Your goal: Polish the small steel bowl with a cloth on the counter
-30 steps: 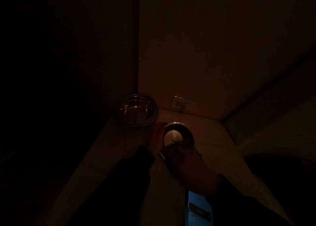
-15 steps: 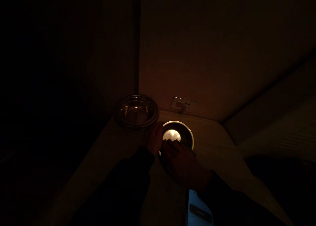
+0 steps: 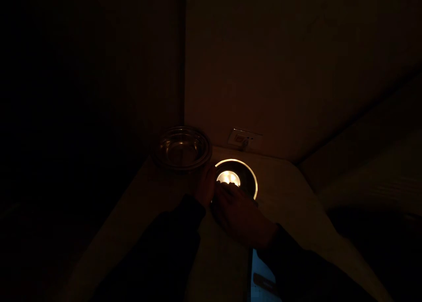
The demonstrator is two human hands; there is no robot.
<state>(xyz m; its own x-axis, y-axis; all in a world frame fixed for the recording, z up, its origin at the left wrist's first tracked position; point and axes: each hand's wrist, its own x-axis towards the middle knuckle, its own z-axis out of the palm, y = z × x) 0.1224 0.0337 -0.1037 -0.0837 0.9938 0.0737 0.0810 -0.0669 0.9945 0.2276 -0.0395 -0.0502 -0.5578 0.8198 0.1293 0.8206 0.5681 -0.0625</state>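
Right hand [image 3: 240, 214] has shifted slightly leftward over the bowl [image 3: 248, 175], left hand [image 3: 204, 185] against its side, both grips indeterminable in darkness.

A socket plate [image 3: 238, 137] sits on the wall [image 3: 250, 82] behind the table [image 3: 290, 201], a blue-lit screen [image 3: 261, 265] nearer.

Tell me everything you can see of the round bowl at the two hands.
The bowl looks like shiny metal: a thin rim glowing along its far and right edges, a dark inner wall, and a round bottom that catches bright light. Its open side faces up toward the camera; whether it tilts is hard to tell. It is over the tabletop, with the left hand at its left edge and the right hand covering its near part.
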